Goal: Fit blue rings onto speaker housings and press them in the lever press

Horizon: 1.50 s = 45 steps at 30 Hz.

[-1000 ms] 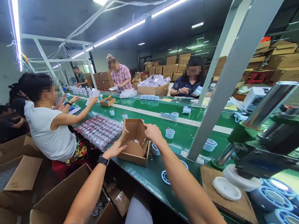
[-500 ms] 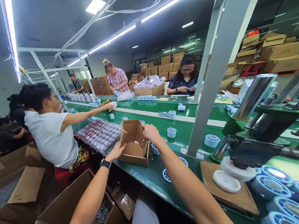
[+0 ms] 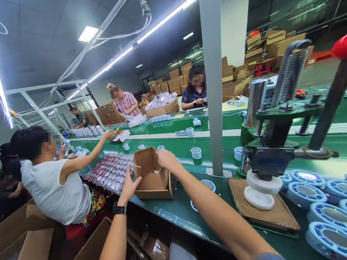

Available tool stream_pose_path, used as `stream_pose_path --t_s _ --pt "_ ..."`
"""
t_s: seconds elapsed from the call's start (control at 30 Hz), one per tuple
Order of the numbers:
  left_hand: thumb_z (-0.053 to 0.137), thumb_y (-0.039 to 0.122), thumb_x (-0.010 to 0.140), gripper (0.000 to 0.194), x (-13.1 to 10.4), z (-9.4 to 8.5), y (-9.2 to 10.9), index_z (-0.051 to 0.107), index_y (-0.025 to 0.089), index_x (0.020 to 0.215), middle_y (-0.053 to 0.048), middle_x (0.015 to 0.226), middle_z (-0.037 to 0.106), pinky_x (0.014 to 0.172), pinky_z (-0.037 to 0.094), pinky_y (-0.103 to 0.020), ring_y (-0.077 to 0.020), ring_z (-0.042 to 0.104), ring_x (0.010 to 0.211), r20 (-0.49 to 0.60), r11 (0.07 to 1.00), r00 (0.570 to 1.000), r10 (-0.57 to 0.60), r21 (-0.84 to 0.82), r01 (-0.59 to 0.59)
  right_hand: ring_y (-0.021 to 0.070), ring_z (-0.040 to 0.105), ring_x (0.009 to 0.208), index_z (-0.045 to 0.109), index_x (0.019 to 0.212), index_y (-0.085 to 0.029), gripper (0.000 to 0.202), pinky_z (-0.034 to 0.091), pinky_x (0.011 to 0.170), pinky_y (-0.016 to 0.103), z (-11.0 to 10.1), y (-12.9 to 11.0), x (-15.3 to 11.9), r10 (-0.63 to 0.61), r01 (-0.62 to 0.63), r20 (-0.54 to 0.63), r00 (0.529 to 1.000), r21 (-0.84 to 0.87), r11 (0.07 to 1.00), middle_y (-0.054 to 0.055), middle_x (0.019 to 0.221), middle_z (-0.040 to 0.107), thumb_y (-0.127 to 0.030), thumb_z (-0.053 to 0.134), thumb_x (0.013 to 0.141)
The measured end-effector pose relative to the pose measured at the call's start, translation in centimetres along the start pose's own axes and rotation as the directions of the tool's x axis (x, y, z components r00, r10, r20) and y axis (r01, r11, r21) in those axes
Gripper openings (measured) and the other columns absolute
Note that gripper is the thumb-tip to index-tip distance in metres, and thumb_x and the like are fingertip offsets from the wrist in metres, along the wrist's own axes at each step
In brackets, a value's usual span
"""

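A small open-topped cardboard box (image 3: 154,194) sits near the front edge of the green workbench. My right hand (image 3: 167,161) is closed over the upper edge of its right wall. At the box's left side is my left hand (image 3: 130,185), its thumb reaching to the front corner and its fingers spread upward, apart from the thumb. A little pale scrap shows inside the box; otherwise I see bare cardboard. Left of it lies a sheet of many small wired parts (image 3: 109,170). Round blue-and-white parts (image 3: 207,185) lie partly behind my right forearm.
A hand press (image 3: 266,159) with a red-tipped lever stands right, beside many blue ring-shaped parts (image 3: 334,216). A grey post (image 3: 216,83) rises from the bench. A co-worker in a white sleeveless top (image 3: 50,182) reaches over the bench at left. Cardboard boxes (image 3: 30,251) stand below.
My view has swung to the right. The left hand's grip on the box wall has loosened, its fingers spreading. At left, the co-worker's hand has moved off the white item.
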<state>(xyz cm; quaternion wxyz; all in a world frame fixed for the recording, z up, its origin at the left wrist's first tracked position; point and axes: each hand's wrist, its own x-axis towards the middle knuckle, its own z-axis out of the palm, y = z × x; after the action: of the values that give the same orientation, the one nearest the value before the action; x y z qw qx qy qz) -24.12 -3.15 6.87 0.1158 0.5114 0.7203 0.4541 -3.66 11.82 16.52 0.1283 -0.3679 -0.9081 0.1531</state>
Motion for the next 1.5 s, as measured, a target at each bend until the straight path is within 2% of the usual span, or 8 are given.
stream_pose_path --t_s 0.2,0.33,0.47,0.63,0.83,1.1,1.3,1.5 --pt "0.047 0.041 0.093 0.048 1.0 0.0 3.0 0.043 0.026 0.138 -0.008 0.159 0.03 0.118 0.03 -0.043 -0.0243 0.023 0.149 -0.107 0.931 0.939 0.326 0.208 -0.3 0.0188 0.062 0.105 0.059 0.122 -0.013 0.036 0.052 0.095 0.04 0.1 0.0 0.0 -0.014 0.014 -0.001 1.0 -0.014 1.0 0.01 0.115 0.063 -0.039 0.054 0.098" --pt "0.044 0.03 0.09 0.021 0.4 0.1 2.0 0.053 0.023 0.107 -0.01 0.151 0.04 0.118 0.029 -0.045 -0.0247 0.031 0.145 -0.177 0.907 0.918 0.356 0.301 -0.294 0.0193 0.063 0.104 0.058 0.124 -0.013 0.036 0.052 0.093 0.039 0.7 -0.5 -0.6 -0.045 0.045 -0.017 0.999 -0.019 0.999 0.011 0.114 0.064 -0.037 0.052 0.099" --pt "0.045 0.031 0.09 0.023 -0.8 -0.1 0.4 0.05 0.022 0.111 -0.012 0.153 0.037 0.118 0.029 -0.046 -0.0259 0.032 0.144 -0.189 0.91 0.911 0.367 0.276 -0.309 0.023 0.065 0.105 0.054 0.132 -0.015 0.036 0.051 0.09 0.035 1.4 -1.7 -1.5 -0.079 0.077 -0.054 0.995 -0.024 0.997 0.014 0.113 0.065 -0.022 0.046 0.097" --pt "0.058 0.029 0.083 0.076 -1.1 1.3 -1.0 0.021 0.019 0.148 -0.015 0.154 0.037 0.121 0.028 -0.045 -0.0266 0.031 0.146 -0.288 0.974 0.942 0.172 0.191 -0.119 0.0256 0.065 0.108 0.048 0.14 -0.021 0.048 0.05 0.089 0.034 1.7 -1.6 -1.8 -0.064 0.061 -0.067 0.996 -0.035 0.998 0.013 0.12 0.064 -0.018 0.039 0.092" --pt "0.047 0.011 0.078 0.046 -0.3 2.9 -3.2 0.056 0.016 0.123 -0.014 0.112 0.07 0.102 0.049 -0.046 -0.0303 0.065 0.111 -0.327 0.982 0.943 -0.057 0.154 0.113 0.0267 0.063 0.111 0.047 0.142 -0.023 0.054 0.05 0.089 0.034 1.0 0.1 -1.7 -0.034 0.031 -0.046 0.998 -0.06 0.998 0.011 0.124 0.063 -0.017 0.038 0.089" --pt "0.055 0.01 0.079 0.043 0.4 2.2 -3.8 0.062 0.017 0.121 -0.011 0.111 0.072 0.102 0.049 -0.043 -0.0284 0.065 0.111 -0.323 0.99 0.942 -0.092 0.068 0.121 0.0251 0.06 0.117 0.037 0.15 -0.019 0.058 0.047 0.095 0.034 1.7 1.5 -1.7 -0.011 0.01 -0.011 1.0 -0.039 0.999 0.012 0.132 0.059 -0.019 0.035 0.092" --pt "0.062 0.027 0.085 0.065 -0.9 2.6 -3.9 0.04 0.016 0.146 -0.014 0.136 0.06 0.106 0.046 -0.043 -0.0257 0.058 0.125 -0.33 0.998 0.942 -0.057 0.011 0.064 0.0244 0.053 0.127 0.033 0.153 -0.019 0.054 0.043 0.104 0.036 2.6 2.3 -1.6 -0.02 0.022 -0.021 1.0 0.059 0.998 0.011 0.14 0.052 -0.035 0.032 0.101" --pt "0.043 0.039 0.098 0.046 -1.1 3.3 -4.1 0.051 0.017 0.137 -0.014 0.138 0.059 0.112 0.039 -0.043 -0.0271 0.052 0.133 -0.348 0.995 0.937 -0.039 0.072 0.068 0.0222 0.037 0.14 0.043 0.147 -0.014 0.052 0.033 0.115 0.034 3.9 1.9 -1.4 -0.097 0.103 -0.057 0.994 0.137 0.985 0.016 0.152 0.035 -0.032 0.035 0.099"
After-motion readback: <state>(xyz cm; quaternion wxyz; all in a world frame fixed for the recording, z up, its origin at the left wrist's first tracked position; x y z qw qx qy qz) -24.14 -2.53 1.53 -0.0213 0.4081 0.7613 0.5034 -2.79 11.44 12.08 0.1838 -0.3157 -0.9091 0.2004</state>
